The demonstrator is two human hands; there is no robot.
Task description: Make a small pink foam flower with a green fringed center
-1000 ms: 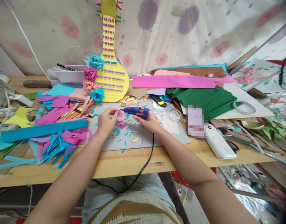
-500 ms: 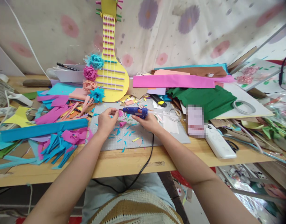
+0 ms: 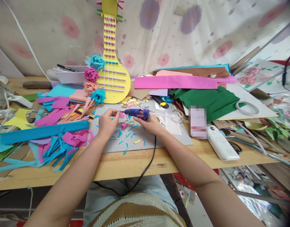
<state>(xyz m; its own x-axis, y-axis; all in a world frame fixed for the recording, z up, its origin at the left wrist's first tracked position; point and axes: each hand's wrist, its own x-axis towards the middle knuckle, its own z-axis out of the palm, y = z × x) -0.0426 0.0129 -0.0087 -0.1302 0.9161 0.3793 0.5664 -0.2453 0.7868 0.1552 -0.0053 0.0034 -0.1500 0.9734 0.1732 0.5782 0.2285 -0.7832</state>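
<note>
My right hand (image 3: pixel 150 124) grips a blue hot glue gun (image 3: pixel 136 113) whose nozzle points left at a small pink paper piece (image 3: pixel 121 115). My left hand (image 3: pixel 108 121) pinches that piece between its fingertips, just above the grey cutting mat (image 3: pixel 159 138). Another small pink piece (image 3: pixel 124 125) lies on the mat between my hands, among blue and pink paper scraps. The gun's black cord (image 3: pixel 152 157) runs off the table's front edge towards me.
A yellow paper guitar (image 3: pixel 112 69) with paper flowers leans on the wall behind the mat. Pink and blue paper strips (image 3: pixel 44 130) pile up at the left. Pink (image 3: pixel 178 82) and green sheets (image 3: pixel 210 99), a tape roll (image 3: pixel 177 116) and a white box (image 3: pixel 222 145) lie at the right.
The glue gun's nozzle has shifted slightly left, closer to the pink piece in my left hand. Otherwise the hands have hardly moved.
</note>
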